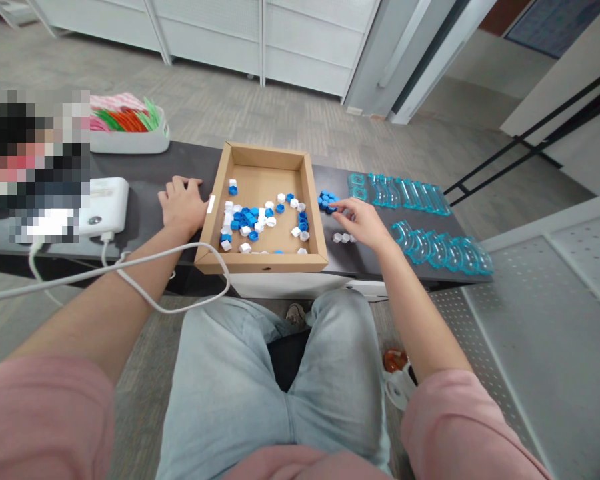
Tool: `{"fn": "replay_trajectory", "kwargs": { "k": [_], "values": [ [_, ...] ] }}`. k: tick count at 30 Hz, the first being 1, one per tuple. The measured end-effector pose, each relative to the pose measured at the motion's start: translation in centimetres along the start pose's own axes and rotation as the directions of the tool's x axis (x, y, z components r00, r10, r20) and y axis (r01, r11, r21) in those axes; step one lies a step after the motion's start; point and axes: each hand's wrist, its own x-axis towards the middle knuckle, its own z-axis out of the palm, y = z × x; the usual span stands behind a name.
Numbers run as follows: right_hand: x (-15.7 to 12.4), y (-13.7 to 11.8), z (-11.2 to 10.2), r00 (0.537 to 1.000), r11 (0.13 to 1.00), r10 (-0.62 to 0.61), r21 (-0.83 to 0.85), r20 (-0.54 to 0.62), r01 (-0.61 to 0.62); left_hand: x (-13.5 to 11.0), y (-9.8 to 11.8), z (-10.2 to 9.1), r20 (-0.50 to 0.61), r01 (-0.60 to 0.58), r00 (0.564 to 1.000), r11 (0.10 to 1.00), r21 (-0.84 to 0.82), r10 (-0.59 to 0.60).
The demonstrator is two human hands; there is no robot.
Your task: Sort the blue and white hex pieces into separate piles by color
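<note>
A shallow cardboard tray [220,200] sits on the dark table and holds several blue and white hexagonal pieces [253,220]. My left hand [183,203] lies flat on the table against the tray's left wall, fingers stretched out, holding nothing. My right hand [363,220] is to the right of the tray, its fingertips pinched at a small cluster of blue pieces [327,200] on the table. A short row of white pieces [341,237] lies just under that hand.
Two rows of clear turquoise curved parts [410,193] [445,247] lie at the table's right end. A white bin of pink, orange and green items [127,127] stands at the back left. A white power bank [105,207] with cables sits on the left.
</note>
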Motion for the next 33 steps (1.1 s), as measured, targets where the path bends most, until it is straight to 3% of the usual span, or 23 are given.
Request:
{"fn": "replay_trajectory", "kwargs": {
  "k": [3,6,10,14,21,23,26,30,33],
  "values": [
    [0.3,-3.6,-0.1,0.991,0.992,-0.127,0.033,0.052,0.125,0.0,0.0,0.1,0.000,0.000,1.000,1.000,-0.002,0.000],
    [1.5,-7.7,0.7,0.930,0.952,-0.252,-0.103,0.267,0.288,-0.1,0.0,0.0,-0.004,-0.003,1.000,1.000,-0.002,0.003],
    [3.5,-12.2,2.2,0.829,0.833,-0.149,-0.383,0.539,0.399,-0.1,0.2,0.1,-0.018,0.004,1.000,1.000,0.018,-0.004],
    [4.6,-14.2,3.0,0.774,0.759,-0.036,-0.487,0.632,0.433,0.0,0.1,0.2,-0.030,-0.002,1.000,1.000,0.020,0.002],
    [4.9,-14.1,3.8,0.770,0.696,0.016,-0.560,0.638,0.450,0.3,-0.2,0.4,-0.035,-0.020,0.999,1.000,0.006,0.020],
    [5.2,-13.8,4.0,0.763,0.715,-0.005,-0.531,0.646,0.454,0.2,-0.2,0.4,-0.034,-0.018,0.999,1.000,0.002,0.018],
    [5.6,-12.8,3.7,0.784,0.822,-0.128,-0.378,0.607,0.427,0.1,0.0,0.2,-0.034,-0.018,0.999,1.000,-0.001,0.018],
    [4.7,-9.5,1.3,0.893,0.954,-0.275,-0.013,0.357,0.299,-0.2,0.3,-0.1,-0.030,-0.014,0.999,1.000,-0.004,0.014],
    [2.0,-5.6,-0.8,0.980,0.972,-0.180,0.167,0.086,0.164,-0.4,0.5,-0.1,-0.031,-0.013,0.999,1.000,-0.008,0.013]
  ]
}}
